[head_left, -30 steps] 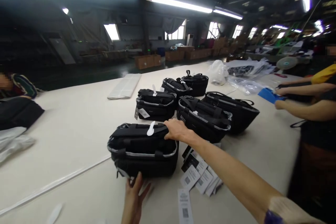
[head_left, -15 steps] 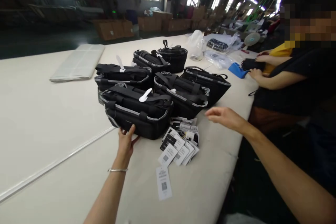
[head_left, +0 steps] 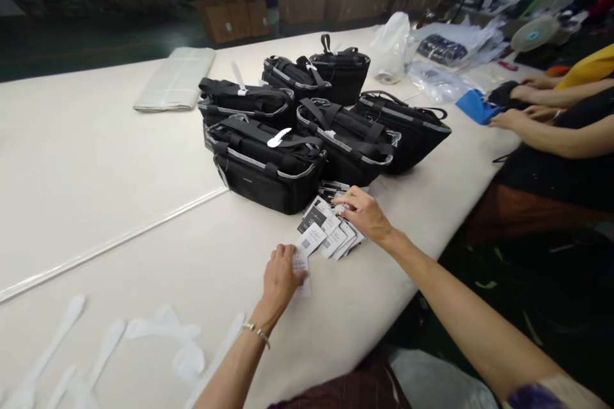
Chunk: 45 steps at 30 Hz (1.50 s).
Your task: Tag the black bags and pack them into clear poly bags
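Observation:
My left hand (head_left: 282, 278) rests on the white table (head_left: 96, 160) with its fingers curled over a single paper tag (head_left: 300, 264) with a printed code. My right hand (head_left: 365, 212) lies on a fanned pile of paper tags (head_left: 326, 230), fingers bent and pinching at the top ones. Just beyond the pile stands the nearest black bag (head_left: 266, 163) with grey piping and a white plastic strip on top. Several more black bags (head_left: 345, 137) are grouped behind it.
White plastic strips (head_left: 119, 339) lie scattered at the near left edge. A folded stack of clear bags (head_left: 176, 80) sits far left. Other people's arms (head_left: 542, 124) work at the right with a blue object (head_left: 472, 105), plastic wrapping and a small fan beyond.
My left hand left the nearest bag's front and came down onto the lone tag. My right hand dropped from mid-air onto the tag pile. The view tilted down.

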{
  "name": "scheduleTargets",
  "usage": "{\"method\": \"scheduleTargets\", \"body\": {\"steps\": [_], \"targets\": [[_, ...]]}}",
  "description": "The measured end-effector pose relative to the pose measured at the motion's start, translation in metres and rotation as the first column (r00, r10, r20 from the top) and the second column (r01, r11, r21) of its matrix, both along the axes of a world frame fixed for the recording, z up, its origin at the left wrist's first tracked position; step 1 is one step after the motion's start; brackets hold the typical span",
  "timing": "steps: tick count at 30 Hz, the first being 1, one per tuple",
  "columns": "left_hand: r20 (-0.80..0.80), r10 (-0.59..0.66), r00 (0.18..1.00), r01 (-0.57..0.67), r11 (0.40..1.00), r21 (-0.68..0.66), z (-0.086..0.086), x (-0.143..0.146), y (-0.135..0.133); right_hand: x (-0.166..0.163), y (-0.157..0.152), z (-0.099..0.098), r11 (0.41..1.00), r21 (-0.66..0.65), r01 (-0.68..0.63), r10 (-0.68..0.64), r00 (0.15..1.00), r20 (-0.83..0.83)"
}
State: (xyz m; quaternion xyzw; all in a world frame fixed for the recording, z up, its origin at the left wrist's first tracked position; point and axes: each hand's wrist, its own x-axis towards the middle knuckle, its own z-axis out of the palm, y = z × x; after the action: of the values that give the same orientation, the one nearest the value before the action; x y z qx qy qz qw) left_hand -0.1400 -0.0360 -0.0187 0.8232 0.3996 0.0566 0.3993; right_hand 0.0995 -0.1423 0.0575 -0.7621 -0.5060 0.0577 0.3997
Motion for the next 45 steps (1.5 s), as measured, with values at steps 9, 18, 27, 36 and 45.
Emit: {"method": "scheduleTargets", "body": {"steps": [9, 18, 27, 36, 45], "targets": [[0.029, -0.018, 0.999, 0.022, 0.984, -0.177, 0.011, -0.004, 0.014, 0.004, 0.004, 0.021, 0.976, 0.162, 0.146, -0.101, 0.960, -0.261], [0.258, 0.062, 0.964, 0.051, 0.912, -0.408, 0.053, -0.046, 0.008, 0.001, -0.013, 0.026, 0.990, 0.115, 0.077, -0.023, 0.912, -0.411], [0.259, -0.146, 0.955, 0.176, 0.979, -0.098, 0.090, 0.008, -0.008, -0.016, -0.009, 0.041, 0.991, 0.129, -0.034, 0.108, 0.772, -0.626], [0.042, -0.321, 0.946, 0.304, 0.925, 0.227, 0.103, 0.052, -0.059, -0.049, -0.047, 0.066, 0.969, -0.069, -0.239, 0.151, 0.785, -0.601], [0.070, -0.378, 0.923, 0.348, 0.900, 0.264, 0.080, 0.050, -0.115, -0.041, -0.104, 0.053, 0.992, -0.129, -0.007, -0.057, 0.874, -0.483]]}}
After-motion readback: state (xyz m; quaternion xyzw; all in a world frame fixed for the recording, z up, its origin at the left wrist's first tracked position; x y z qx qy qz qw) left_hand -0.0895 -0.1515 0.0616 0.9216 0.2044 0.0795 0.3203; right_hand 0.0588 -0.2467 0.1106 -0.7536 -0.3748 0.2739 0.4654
